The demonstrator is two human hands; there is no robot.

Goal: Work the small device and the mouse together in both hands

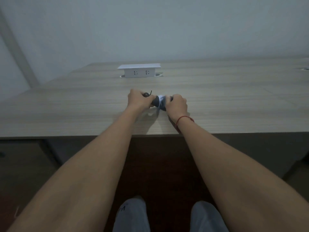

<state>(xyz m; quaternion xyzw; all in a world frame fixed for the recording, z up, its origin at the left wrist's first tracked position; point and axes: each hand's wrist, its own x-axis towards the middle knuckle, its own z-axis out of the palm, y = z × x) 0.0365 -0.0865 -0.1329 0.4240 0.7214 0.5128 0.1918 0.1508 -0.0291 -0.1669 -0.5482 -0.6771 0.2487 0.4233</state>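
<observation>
Behind the wooden desk with its white socket box, both hands hold one dark object just above the desk's near part, the left hand and right hand curled round opposite ends, seemingly to twist or pull it.

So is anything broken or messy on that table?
Nothing stands out. Both hands, left and right, hold a small dark grey and white object above the light wooden table. The white socket box stands upright behind them.
</observation>
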